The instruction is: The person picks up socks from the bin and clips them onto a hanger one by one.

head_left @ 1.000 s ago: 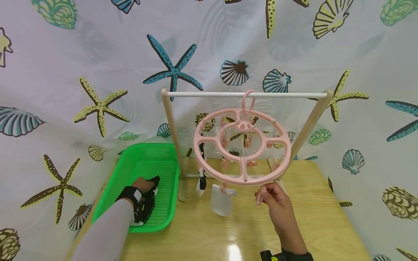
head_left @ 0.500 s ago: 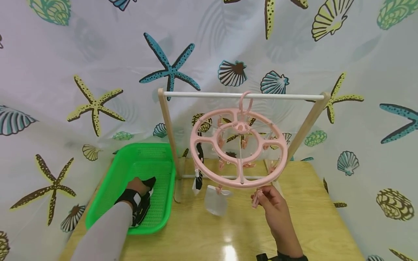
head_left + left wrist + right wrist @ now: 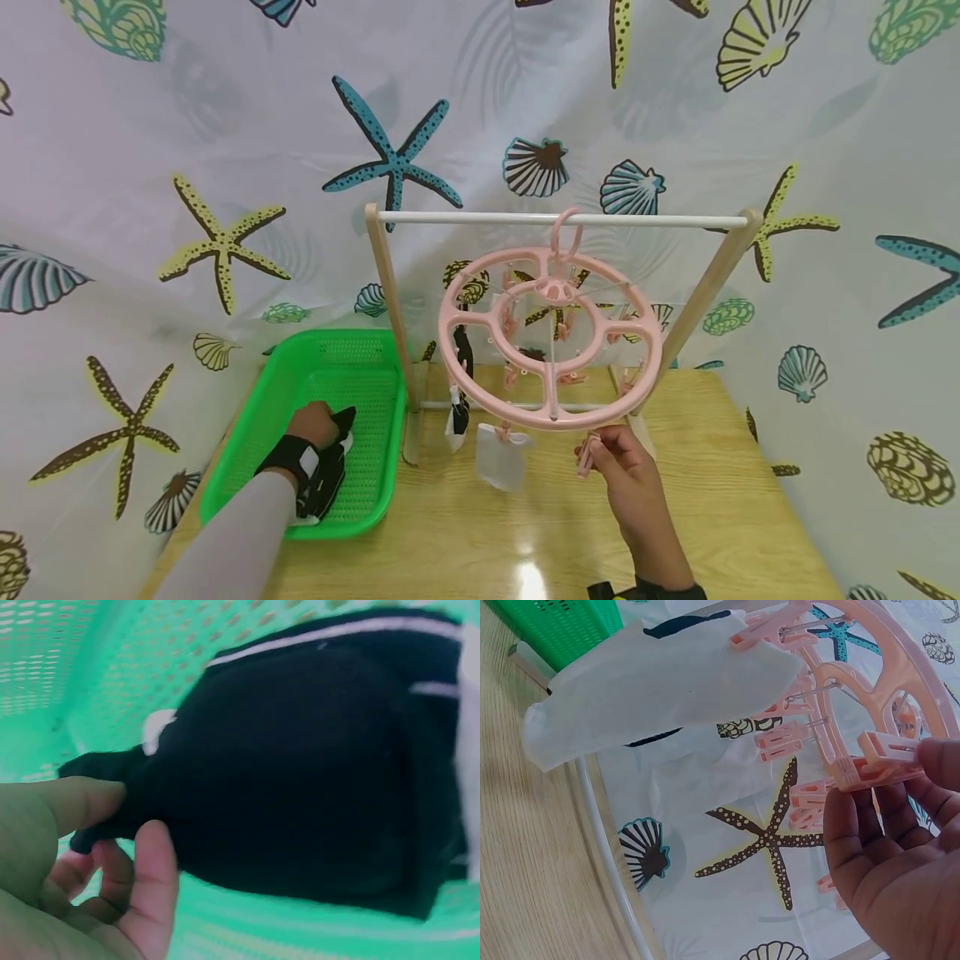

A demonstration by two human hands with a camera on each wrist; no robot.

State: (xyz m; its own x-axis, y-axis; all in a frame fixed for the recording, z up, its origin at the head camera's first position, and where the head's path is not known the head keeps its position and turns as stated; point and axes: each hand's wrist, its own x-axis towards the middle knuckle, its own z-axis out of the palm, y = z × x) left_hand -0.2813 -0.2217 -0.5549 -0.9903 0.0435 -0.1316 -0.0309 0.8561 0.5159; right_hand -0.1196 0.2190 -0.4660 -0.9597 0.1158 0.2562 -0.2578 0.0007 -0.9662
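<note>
In the head view, my left hand (image 3: 313, 423) reaches into the green basket (image 3: 363, 383). Its thumb and fingers pinch one end of a black cloth item that looks like a sock (image 3: 300, 772), with thin white stripes. My right hand (image 3: 628, 471) is at the front rim of a round pink hanger (image 3: 555, 290), pinching a pink clothespin (image 3: 889, 746) between thumb and fingers. A white sock (image 3: 502, 458) hangs from another clothespin to the left of that hand. Farther left hangs a black-and-white sock (image 3: 459, 408), partly behind the ring.
The hanger hooks over the white rod (image 3: 465, 218) of a wooden rack, which stands on a wood-grain table (image 3: 465, 542). Several vacant pink clothespins dangle under the ring. A curtain (image 3: 247, 108) with starfish and shells hangs behind.
The head view has shifted slightly. Both hands keep nearly the same places, the left on the black sock in the basket, the right on the clothespin.
</note>
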